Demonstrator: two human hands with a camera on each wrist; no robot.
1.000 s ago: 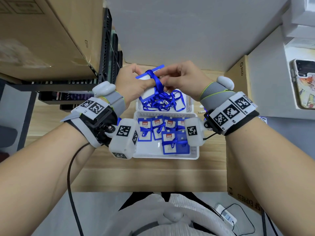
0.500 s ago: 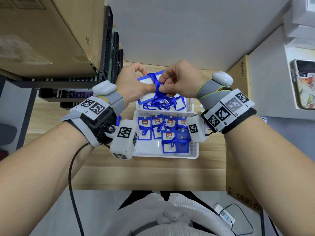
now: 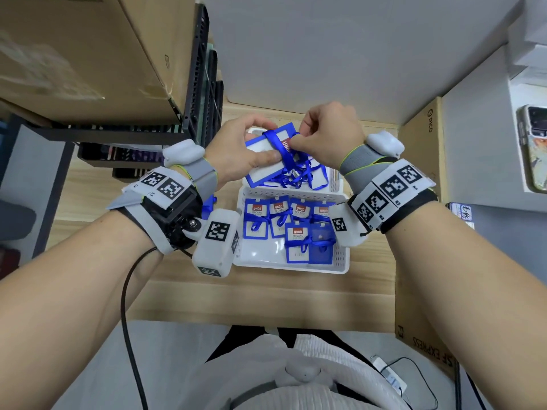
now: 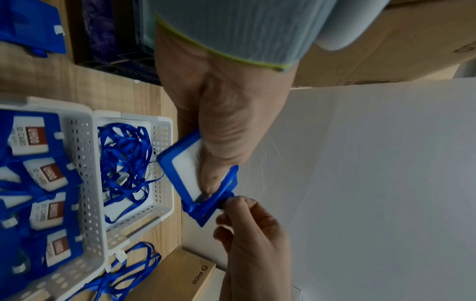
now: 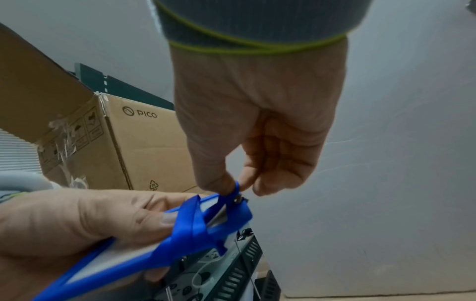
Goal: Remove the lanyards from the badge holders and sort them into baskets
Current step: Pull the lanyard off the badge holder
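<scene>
My left hand [image 3: 256, 143] grips a blue-framed badge holder [image 3: 260, 167] above the far white basket [image 3: 336, 184], thumb pressed on its face. A blue lanyard [image 3: 279, 149] is wrapped across the holder. My right hand [image 3: 296, 141] pinches the strap at the holder's far edge; the right wrist view shows the pinch [image 5: 235, 187] just above a small metal clip. The far basket [image 4: 162, 142] holds a tangle of loose lanyards. In the near white basket [image 3: 290, 268] lie several badge holders with lanyards still tied on.
Cardboard boxes [image 3: 74, 54] and a black rack [image 3: 204, 69] stand at the left, a PICO box [image 3: 420, 137] at the right. A grey wall is close behind the baskets. A loose lanyard [image 4: 134, 264] lies on the table beside the far basket. Another blue holder [image 3: 208, 202] lies left of the near basket.
The badge holder has turned flatter, face up, in my left hand. My right hand has shifted from the hanging strap to the holder's far edge.
</scene>
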